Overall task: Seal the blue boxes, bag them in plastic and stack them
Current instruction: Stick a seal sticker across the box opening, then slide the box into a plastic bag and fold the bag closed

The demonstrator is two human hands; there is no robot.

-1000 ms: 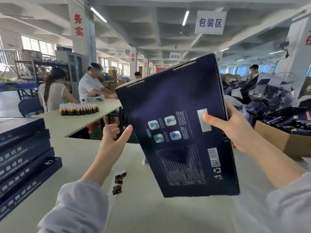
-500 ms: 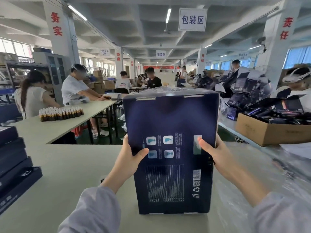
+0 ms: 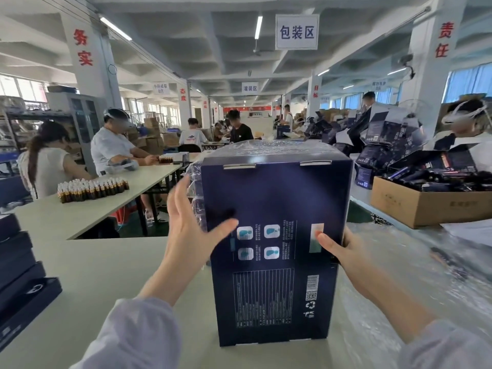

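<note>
A dark blue box (image 3: 274, 198) stands upright on the pale green table (image 3: 101, 265), its printed back facing me. Clear plastic (image 3: 266, 147) covers its top and hangs down its left side. My left hand (image 3: 189, 235) is at the box's left edge with fingers spread against the plastic and the thumb lying on the box face. My right hand (image 3: 338, 249) grips the box's right edge, thumb on the face, fingers hidden behind. A stack of flat blue boxes (image 3: 18, 275) lies at the table's left edge.
Crinkled clear plastic sheets (image 3: 415, 275) cover the table on the right. Behind them stands a cardboard carton (image 3: 426, 206) full of dark boxes. Brown vials (image 3: 90, 187) are lined up on the neighbouring table, where several people sit working.
The tilted box has been set upright on the table. My left hand has slid up its left side onto the plastic, fingers spreading. My right hand stays on the right edge.
</note>
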